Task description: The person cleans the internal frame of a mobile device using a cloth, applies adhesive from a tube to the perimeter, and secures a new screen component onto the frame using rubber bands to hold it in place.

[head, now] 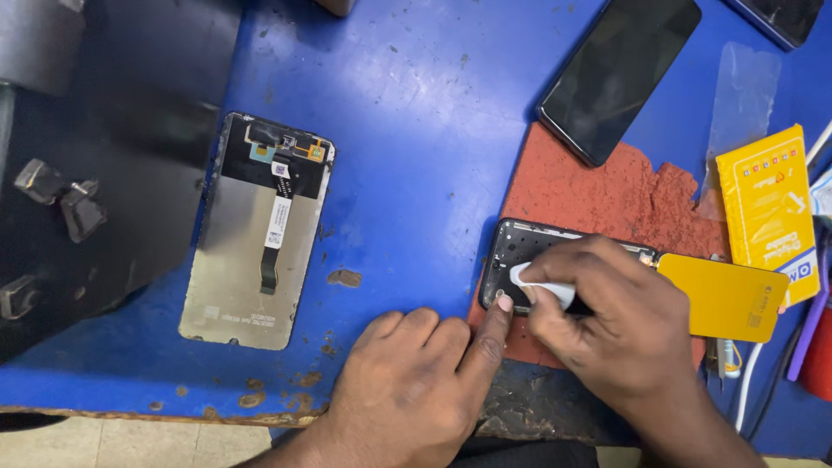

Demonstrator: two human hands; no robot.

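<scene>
A black phone frame (518,245) lies on a worn red mat (598,186) near the front of the blue table (407,130). My right hand (620,321) presses a small white pad (542,284) onto the frame's near end. My left hand (416,381) rests on the table, its index fingertip holding down the frame's near left corner. A detached phone screen (256,230) lies back side up at left, its flex cable showing.
A dark phone (620,74) lies face up at the back, partly on the mat. A yellow battery (724,299) and a yellow packet (767,208) sit at right, with a clear film (741,100) behind. A black metal block (104,147) fills the left side.
</scene>
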